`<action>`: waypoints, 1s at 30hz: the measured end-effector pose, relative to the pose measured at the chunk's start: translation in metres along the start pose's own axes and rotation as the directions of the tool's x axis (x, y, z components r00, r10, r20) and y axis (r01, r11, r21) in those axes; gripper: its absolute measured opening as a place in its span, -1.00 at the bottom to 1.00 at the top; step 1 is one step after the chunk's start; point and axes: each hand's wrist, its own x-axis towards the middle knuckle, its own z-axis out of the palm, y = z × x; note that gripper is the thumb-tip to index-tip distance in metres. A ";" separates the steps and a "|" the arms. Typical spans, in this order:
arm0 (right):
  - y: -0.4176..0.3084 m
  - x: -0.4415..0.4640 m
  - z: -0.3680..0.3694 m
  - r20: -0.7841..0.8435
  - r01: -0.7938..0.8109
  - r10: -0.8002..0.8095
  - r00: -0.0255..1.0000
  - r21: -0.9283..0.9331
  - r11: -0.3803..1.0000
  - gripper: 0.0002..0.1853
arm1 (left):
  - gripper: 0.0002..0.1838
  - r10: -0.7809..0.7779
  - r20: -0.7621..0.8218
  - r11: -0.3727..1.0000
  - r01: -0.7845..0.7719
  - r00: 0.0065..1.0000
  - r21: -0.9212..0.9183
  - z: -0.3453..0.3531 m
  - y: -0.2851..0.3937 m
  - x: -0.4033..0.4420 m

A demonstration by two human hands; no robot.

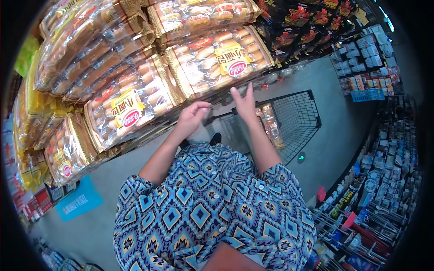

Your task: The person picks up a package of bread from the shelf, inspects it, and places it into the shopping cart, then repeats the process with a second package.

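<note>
My left hand (192, 118) is raised in front of the shelf, its fingers loosely bent and nothing visible in it. It is near the lower edge of a clear, gold-edged pack of small bread rolls (156, 101) with a yellow and red label. My right hand (245, 105) has thumb and fingers spread in a V and is likewise bare. Just beyond its fingertips is another bread pack (199, 72), lying flat. Below and right of that hand stands a black wire shopping cart (296, 115). Inside the cart lies a bread pack (270, 126), partly hidden by my right forearm.
More bread packs (104, 45) are stacked high at the left, beside yellow packages (38, 97). Black packages with red pictures (294, 22) fill the shelf's far right. Across the aisle are shelves of small goods (389, 153). A blue sign (81, 198) is at lower left.
</note>
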 end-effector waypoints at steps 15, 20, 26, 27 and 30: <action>-0.005 0.008 0.017 -0.011 0.123 -0.124 0.992 0.229 0.966 0.02 | -0.79 -0.038 -0.099 0.881 0.080 0.994 0.467 -0.052 0.057 -0.081; -0.023 0.013 0.026 -0.010 0.161 -0.161 0.987 0.132 0.978 0.02 | -0.76 0.094 -0.256 0.907 0.024 0.962 0.421 -0.075 0.052 -0.075; -0.006 0.017 0.020 -0.032 0.215 -0.213 0.977 0.195 0.957 0.01 | -0.72 0.010 -0.230 0.911 0.086 0.973 0.404 -0.064 0.047 -0.075; -0.001 0.020 0.017 -0.059 0.219 -0.216 0.975 0.039 0.975 0.01 | -0.71 -0.086 -0.173 0.898 0.151 0.981 0.412 -0.059 0.048 -0.076; 0.006 0.031 0.004 -0.066 0.217 -0.217 0.974 -0.003 0.976 0.04 | -0.69 -0.147 0.003 0.863 0.127 0.989 0.489 -0.037 0.022 -0.067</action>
